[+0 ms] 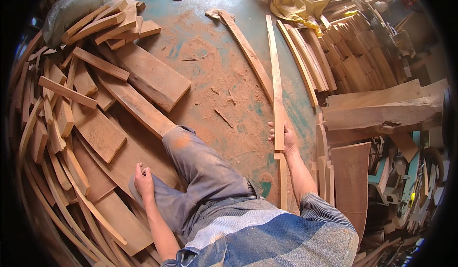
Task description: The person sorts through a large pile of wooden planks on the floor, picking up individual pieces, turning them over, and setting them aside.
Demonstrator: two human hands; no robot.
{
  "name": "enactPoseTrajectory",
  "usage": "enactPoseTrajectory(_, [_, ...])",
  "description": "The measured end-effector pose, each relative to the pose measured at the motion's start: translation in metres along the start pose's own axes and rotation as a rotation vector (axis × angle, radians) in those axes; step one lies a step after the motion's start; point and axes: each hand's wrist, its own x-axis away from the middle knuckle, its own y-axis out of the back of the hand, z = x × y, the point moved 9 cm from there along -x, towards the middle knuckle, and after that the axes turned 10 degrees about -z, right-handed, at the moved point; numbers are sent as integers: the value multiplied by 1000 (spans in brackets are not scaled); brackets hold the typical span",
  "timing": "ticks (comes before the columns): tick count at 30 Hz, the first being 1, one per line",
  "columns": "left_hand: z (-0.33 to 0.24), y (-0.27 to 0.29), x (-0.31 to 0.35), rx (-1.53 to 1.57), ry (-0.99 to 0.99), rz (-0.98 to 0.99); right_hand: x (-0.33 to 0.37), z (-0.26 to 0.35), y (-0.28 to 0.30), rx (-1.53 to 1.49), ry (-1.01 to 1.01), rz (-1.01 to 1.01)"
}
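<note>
My right hand grips a long, narrow pale wooden strip near its lower end, with fingers wrapped round it from beneath. The strip points away from me, over the green work surface. A longer brown wooden board slants beneath it and passes behind my hand. Just below my right hand, another light wooden strip runs toward my body. My left hand is loosely curled by my bent leg, beside the stacked planks, and nothing shows in its fingers.
Reddish sawdust covers much of the green surface. Thick planks and offcuts are heaped on the left. Rows of curved wooden pieces stand at the right, near a yellow cloth. Rough boards and machinery lie further right.
</note>
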Motion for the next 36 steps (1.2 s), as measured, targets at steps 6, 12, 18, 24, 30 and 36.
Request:
enactPoseTrajectory(6, [-1, 2, 2, 8, -24, -19, 4, -13, 0, 13, 58, -26])
enactPoseTrajectory(12, [-8, 7, 4, 8, -9, -22, 5, -21, -7, -93, 30, 13])
enactPoseTrajectory(18, [-9, 9, 4, -6, -18, -42, -6, -29, 17, -11, 68, -52])
enactPoseTrajectory(24, [-13, 11, 4, -15, -14, -35, -10, -50, 30, -12, -27, -159])
enactPoseTrajectory(30, [-12, 10, 3, -36, -28, -32, -15, -63, 22, -9, -50, -57])
enactPoseTrajectory(36, [-16, 9, 3, -47, -29, -14, -12, -70, 13, -29, -93, -14])
